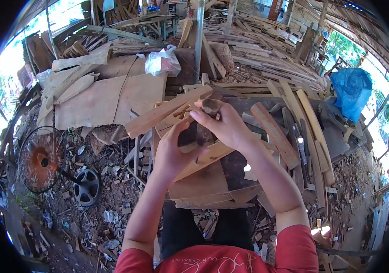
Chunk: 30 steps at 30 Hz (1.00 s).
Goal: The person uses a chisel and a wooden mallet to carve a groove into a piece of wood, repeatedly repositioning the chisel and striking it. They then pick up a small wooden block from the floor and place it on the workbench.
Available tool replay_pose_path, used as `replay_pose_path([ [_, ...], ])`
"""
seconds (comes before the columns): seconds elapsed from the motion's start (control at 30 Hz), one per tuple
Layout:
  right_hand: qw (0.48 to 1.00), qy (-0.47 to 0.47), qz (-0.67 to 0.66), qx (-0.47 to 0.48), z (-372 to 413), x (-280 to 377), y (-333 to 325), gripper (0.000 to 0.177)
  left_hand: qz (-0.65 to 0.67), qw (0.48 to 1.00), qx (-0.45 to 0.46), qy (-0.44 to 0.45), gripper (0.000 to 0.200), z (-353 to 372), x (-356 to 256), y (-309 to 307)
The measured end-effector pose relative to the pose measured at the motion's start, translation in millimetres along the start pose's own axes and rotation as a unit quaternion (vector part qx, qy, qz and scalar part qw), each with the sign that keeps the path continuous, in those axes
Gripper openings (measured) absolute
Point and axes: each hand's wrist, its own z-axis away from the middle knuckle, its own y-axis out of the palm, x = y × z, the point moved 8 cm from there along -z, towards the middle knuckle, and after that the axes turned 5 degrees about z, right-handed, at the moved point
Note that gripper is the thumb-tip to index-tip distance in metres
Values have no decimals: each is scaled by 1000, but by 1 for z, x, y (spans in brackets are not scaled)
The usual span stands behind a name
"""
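Right hand (226, 125): closed on a round-ended wooden piece (211, 106), above the surface (207, 176). Left hand (175, 157): curved nearby, grip cannot be confirmed. Work judged under way, piece not set down; completed and outstanding portions indeterminable.

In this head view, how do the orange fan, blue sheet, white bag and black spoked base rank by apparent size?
1. Orange fan
2. Blue sheet
3. White bag and black spoked base: too alike to rank

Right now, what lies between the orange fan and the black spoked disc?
A dark pole runs from the orange fan to the disc; the head view shows it.
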Motion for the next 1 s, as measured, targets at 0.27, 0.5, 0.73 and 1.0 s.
replay_pose_path([
  [0.27,996,-51,77,-14,-2,-16,0,64,43,996,-31,67,40,-34,-52,22],
  [0.5,993,-82,87,-6,36,-4,-27,91,133,989,-59,22,28,-23,-32,26],
  [0.73,984,106,-120,-83,84,-103,-84,68,223,970,-96,1,11,-16,-14,3],
  [1.0,880,213,-274,-323,137,-187,-151,33,301,945,-126,22,9,-16,-10,-19],
])
